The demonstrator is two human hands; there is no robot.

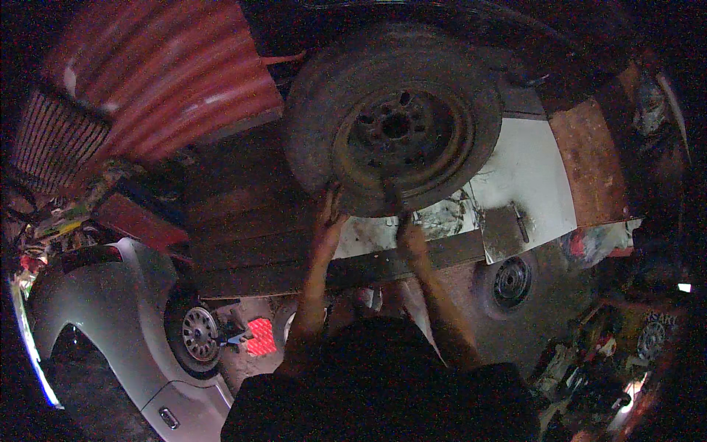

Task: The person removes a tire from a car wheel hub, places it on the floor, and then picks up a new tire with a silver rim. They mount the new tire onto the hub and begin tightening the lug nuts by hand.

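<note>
Pale capital letters (660, 319) near upper right corner of brownish-yellow panel (626, 318), seemingly end of longer word. Red sheet (261, 337) bears rows of pale marks, too small to read.

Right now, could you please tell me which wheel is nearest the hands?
The big upper wheel, at the left hand and right hand; the silver car wheel and floor wheel are farther away.

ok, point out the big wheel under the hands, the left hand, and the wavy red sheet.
Big wheel (395, 148): head view, metal disc just below the centre hole.
Left hand (331, 208): head view, back of the hand.
Wavy red sheet (166, 77): head view, middle of its ridged face.
</note>
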